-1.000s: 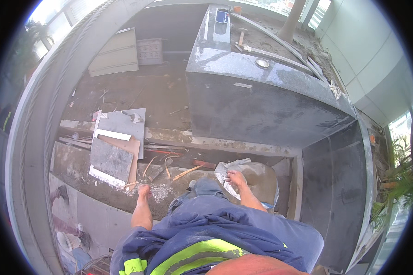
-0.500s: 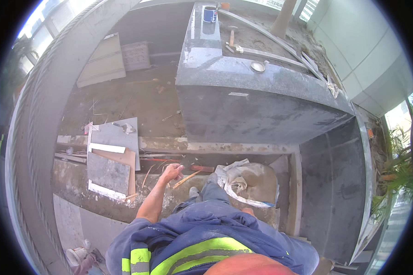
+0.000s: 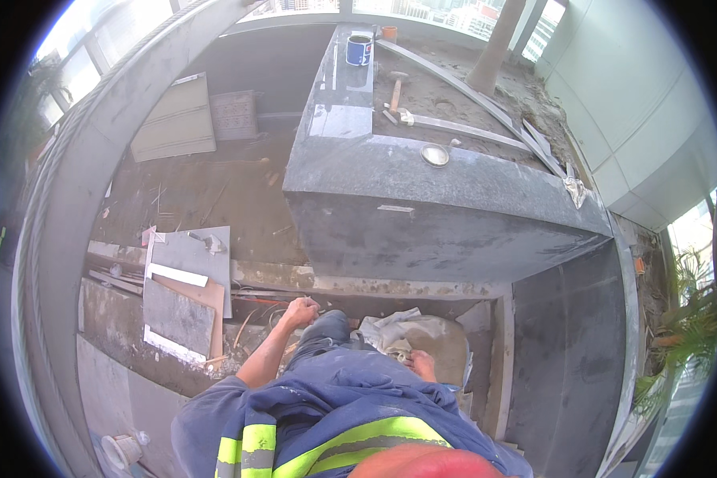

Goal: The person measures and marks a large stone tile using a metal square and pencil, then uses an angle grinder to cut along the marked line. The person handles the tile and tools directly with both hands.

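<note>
My left hand (image 3: 301, 311) hangs in front of me over the narrow trench, above my bent leg, its fingers curled closed. Whatever it may hold is too small to make out. My right hand (image 3: 422, 366) is low beside my body, close to the pale, crumpled sack (image 3: 442, 338). Its fingers look curled, and what is in them, if anything, is hidden. To the left of my left hand lie grey stone tile pieces (image 3: 182, 309) with white edges, partly on top of a brown board (image 3: 217, 333).
A dark stone-clad wall (image 3: 446, 231) stands ahead. On its ledge are a blue can (image 3: 358, 50) and a round metal lid (image 3: 435, 155); behind lie a hammer (image 3: 396, 92) and long metal strips (image 3: 470, 133). A steel cable (image 3: 36, 263) runs along the left. A white bucket (image 3: 121, 451) stands lower left.
My view has shifted, and the ledge sits lower in it. My right hand has come out further beside the sack. My leg is now bent further forward, under my left hand.
</note>
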Action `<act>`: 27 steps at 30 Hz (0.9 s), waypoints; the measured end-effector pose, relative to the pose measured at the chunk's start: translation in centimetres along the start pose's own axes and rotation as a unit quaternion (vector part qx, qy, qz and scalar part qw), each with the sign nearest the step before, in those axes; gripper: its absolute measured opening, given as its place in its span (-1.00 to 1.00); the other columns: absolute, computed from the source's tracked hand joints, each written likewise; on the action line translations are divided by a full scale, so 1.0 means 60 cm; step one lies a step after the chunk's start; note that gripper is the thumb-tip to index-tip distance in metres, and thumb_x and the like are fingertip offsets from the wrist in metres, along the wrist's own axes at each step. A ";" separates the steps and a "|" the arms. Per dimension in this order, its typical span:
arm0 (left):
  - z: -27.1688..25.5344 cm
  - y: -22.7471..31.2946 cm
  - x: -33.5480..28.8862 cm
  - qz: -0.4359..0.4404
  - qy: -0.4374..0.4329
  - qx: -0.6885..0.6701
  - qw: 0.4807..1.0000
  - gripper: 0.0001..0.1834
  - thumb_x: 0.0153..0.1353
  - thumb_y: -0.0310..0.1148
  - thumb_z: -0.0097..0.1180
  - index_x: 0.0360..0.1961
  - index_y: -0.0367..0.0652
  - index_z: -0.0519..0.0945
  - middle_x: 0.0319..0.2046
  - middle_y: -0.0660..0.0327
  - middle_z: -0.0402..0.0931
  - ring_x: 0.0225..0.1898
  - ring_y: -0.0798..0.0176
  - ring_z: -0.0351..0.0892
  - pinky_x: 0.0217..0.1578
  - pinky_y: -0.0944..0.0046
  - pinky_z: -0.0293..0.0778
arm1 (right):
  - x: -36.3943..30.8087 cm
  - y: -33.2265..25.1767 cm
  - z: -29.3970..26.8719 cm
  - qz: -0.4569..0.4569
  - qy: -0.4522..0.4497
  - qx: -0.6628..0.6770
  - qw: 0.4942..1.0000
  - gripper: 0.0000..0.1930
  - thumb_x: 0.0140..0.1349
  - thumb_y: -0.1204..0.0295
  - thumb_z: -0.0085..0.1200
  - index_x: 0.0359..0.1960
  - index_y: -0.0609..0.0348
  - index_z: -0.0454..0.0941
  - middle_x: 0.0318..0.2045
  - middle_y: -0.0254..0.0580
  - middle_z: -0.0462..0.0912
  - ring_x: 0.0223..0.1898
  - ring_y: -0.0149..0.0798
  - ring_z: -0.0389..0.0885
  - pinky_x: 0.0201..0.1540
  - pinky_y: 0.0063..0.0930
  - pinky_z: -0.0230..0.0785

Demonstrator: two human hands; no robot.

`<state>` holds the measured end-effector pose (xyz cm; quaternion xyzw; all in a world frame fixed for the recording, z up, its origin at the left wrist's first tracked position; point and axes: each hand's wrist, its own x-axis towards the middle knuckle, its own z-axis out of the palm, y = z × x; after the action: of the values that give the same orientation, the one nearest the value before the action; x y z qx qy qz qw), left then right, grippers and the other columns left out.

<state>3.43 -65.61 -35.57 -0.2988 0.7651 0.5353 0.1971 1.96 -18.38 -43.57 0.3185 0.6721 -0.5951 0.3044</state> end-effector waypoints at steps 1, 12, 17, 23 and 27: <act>-0.011 -0.007 0.013 -0.005 -0.004 0.015 1.000 -0.62 0.33 -0.25 0.19 0.04 -0.24 0.81 -0.29 0.12 0.82 -0.36 0.24 0.80 -0.28 0.19 0.72 | 0.013 -0.027 0.000 -0.010 -0.010 0.006 1.000 -0.68 0.54 0.41 0.06 0.22 0.28 0.62 -0.07 0.00 0.76 -0.20 -0.11 0.81 -0.27 -0.26 0.69; 0.001 0.303 -0.029 0.182 -0.120 0.140 0.966 -0.56 0.47 -0.18 0.14 0.20 -0.25 0.71 -0.14 0.02 0.82 -0.29 0.17 0.82 -0.11 0.11 0.68 | 0.006 0.006 -0.040 0.053 0.034 -0.002 0.998 -0.62 0.54 0.42 0.04 0.31 0.27 0.59 0.01 0.03 0.77 -0.13 -0.10 0.83 -0.27 -0.26 0.70; 0.019 0.479 -0.077 0.244 -0.194 0.098 0.945 -0.61 0.53 -0.24 0.12 0.21 -0.26 0.70 -0.22 0.05 0.82 -0.35 0.18 0.83 -0.21 0.13 0.68 | -0.045 0.044 -0.047 0.128 0.033 -0.052 0.990 -0.62 0.54 0.42 0.04 0.31 0.27 0.60 0.01 0.02 0.78 -0.14 -0.11 0.84 -0.26 -0.29 0.70; 0.046 0.543 -0.004 0.529 -0.099 0.080 0.839 -0.78 0.45 -0.32 0.22 0.02 -0.14 0.75 -0.25 0.04 0.81 -0.36 -0.05 0.78 -0.25 0.03 0.64 | -0.027 -0.024 -0.006 0.144 0.028 -0.070 0.987 -0.62 0.53 0.41 0.04 0.30 0.26 0.61 0.00 0.01 0.79 -0.14 -0.13 0.84 -0.24 -0.32 0.69; 0.044 0.599 0.011 0.612 -0.040 0.096 0.784 -0.83 0.44 -0.37 0.24 -0.01 -0.11 0.75 -0.31 0.10 0.79 -0.38 -0.06 0.73 -0.25 0.04 0.58 | 0.017 -0.110 0.035 0.128 0.041 -0.065 0.989 -0.62 0.53 0.41 0.04 0.29 0.26 0.62 0.00 0.01 0.80 -0.14 -0.14 0.84 -0.23 -0.34 0.68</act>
<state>-21.12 -54.40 -11.71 0.2746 0.8258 0.4793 -0.1137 -3.79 -20.96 -40.60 0.4056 0.6746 -0.4930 0.3707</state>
